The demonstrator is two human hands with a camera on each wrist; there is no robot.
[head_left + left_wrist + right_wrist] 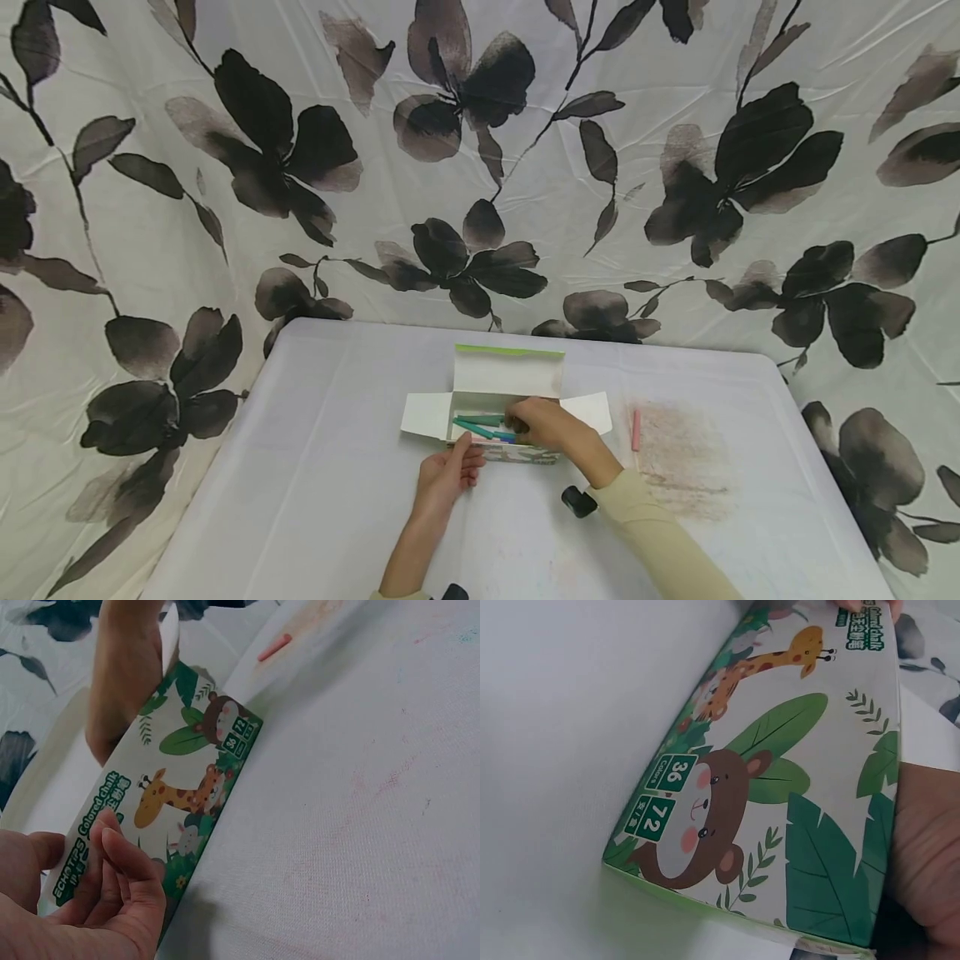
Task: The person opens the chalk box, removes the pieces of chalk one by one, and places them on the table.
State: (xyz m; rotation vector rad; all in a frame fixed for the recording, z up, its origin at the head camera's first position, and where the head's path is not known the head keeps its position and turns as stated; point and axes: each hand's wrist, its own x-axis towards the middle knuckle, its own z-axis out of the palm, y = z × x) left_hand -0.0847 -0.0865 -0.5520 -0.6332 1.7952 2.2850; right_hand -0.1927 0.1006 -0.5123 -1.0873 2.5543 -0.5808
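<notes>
An opened box of colored chalk (521,454) stands on the table with its lid and side flaps spread out. Green and teal chalk sticks (474,429) and a blue one lie inside. My left hand (446,475) holds the box at its front left, thumb at the rim and fingers against the printed front (187,802). My right hand (546,423) reaches over the front edge into the right part of the box. Its fingertips are hidden by the box wall in both wrist views, so what they touch cannot be made out.
A pink chalk stick (636,430) lies on the white table (330,467) right of the box, beside a brown chalk smudge (686,458). Behind the table hangs a flower-printed cloth (465,167).
</notes>
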